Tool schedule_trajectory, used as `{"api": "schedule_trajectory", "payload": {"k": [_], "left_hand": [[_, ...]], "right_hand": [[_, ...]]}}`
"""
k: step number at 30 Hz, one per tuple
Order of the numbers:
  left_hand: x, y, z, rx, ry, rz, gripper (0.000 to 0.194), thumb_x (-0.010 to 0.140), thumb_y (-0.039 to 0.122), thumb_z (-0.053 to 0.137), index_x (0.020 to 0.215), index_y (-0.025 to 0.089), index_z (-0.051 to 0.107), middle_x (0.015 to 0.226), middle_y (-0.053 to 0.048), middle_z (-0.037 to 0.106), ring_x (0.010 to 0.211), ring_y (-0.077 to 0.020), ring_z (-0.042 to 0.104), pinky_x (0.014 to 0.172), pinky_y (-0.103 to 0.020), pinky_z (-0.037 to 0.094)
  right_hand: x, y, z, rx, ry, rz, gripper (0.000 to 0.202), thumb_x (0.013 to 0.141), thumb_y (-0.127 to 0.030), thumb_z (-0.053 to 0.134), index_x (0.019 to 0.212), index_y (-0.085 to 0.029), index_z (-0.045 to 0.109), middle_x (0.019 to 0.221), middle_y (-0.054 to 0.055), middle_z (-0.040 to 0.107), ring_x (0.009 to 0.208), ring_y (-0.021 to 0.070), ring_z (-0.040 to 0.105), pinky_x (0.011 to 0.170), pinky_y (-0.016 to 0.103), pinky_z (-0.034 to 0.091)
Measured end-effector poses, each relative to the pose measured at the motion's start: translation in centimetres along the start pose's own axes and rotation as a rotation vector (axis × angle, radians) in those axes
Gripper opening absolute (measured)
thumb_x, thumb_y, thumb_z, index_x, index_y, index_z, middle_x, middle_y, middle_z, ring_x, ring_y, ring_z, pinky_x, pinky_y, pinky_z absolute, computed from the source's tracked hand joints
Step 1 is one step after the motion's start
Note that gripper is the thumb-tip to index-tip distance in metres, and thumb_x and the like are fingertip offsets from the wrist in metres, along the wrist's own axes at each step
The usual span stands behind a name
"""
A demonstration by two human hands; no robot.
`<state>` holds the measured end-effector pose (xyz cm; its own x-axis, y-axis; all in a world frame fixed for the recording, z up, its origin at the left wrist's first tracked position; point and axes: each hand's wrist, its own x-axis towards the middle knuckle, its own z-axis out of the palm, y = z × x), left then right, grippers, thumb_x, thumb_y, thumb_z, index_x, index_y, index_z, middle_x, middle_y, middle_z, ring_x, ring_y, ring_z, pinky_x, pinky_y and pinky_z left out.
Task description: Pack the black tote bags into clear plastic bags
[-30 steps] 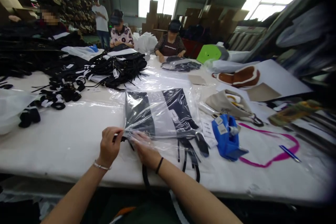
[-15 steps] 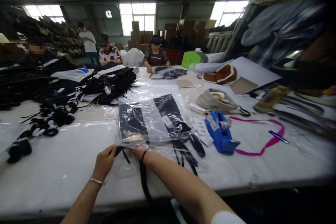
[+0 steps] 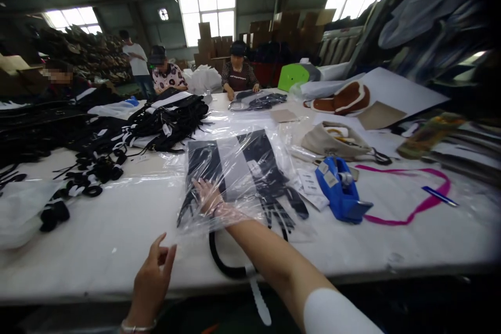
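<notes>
Head view, nearest first. Left hand short of the bag, off its near left corner: thumb and fingers apart, nothing held. Black loop on the bench, projecting from the bag's near edge toward the wearer; a white strip meets it and hangs past the bench edge. Whether the loop joins the bag's contents: hidden by film and forearm.

Right hand inside the bag, film over hand and wrist. Fingers spread, laid on the black piece, not clenched. That piece lies flat in the bag, a pale sheet across its middle; thin straps trail toward the bag's near right corner.

Step in hand, as I read it: bagging, with the right hand settling the piece's left side. Next move seems to call for withdrawing that hand without dragging the piece, the left hand steadying the film rim, then getting the loop in. Risk: film clinging to the wrist.

Right of the bag: blue dispenser, pink ribbon beyond it. Left of the bag: black rolls. Past the bag: black heap to its left; straight behind, a co-worker with both hands at another wrapped piece.
</notes>
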<state>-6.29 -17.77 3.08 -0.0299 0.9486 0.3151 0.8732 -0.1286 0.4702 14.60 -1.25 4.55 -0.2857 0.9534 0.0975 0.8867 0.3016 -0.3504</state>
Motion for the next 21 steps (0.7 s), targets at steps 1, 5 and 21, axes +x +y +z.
{"api": "schedule_trajectory", "payload": {"k": [1,5,21], "left_hand": [[0.6,0.2,0.4,0.014,-0.061,-0.069,0.058,0.094,0.052,0.047,0.141,0.019,0.044,0.087,-0.002,0.074,0.073,-0.0205,0.072,0.061,-0.029,0.055],[2.6,1.6,2.2,0.032,-0.147,-0.081,0.057,0.090,0.038,0.049,0.144,0.017,0.047,0.091,-0.009,0.075,0.071,-0.0264,0.072,0.064,-0.035,0.055],[-2.1,-3.6,-5.1,-0.698,0.107,-0.834,0.040,0.066,0.047,0.066,0.089,0.014,0.068,0.054,0.004,0.060,0.048,-0.0122,0.051,0.047,-0.023,0.041]], "right_hand": [[-0.6,0.3,0.4,-0.001,0.007,-0.017,0.072,0.093,-0.041,0.055,0.156,-0.024,0.026,0.158,0.013,0.035,0.143,0.0321,0.035,0.116,0.055,0.025],[-2.4,1.3,0.8,-0.005,0.090,-0.094,0.062,0.098,-0.041,0.047,0.153,-0.018,0.032,0.155,0.013,0.040,0.144,0.0280,0.034,0.120,0.049,0.019],[-7.7,2.8,-2.6,0.194,0.119,-0.207,0.059,0.092,-0.031,0.062,0.147,-0.021,0.044,0.153,0.002,0.044,0.145,0.0191,0.033,0.121,0.036,0.024]]}}
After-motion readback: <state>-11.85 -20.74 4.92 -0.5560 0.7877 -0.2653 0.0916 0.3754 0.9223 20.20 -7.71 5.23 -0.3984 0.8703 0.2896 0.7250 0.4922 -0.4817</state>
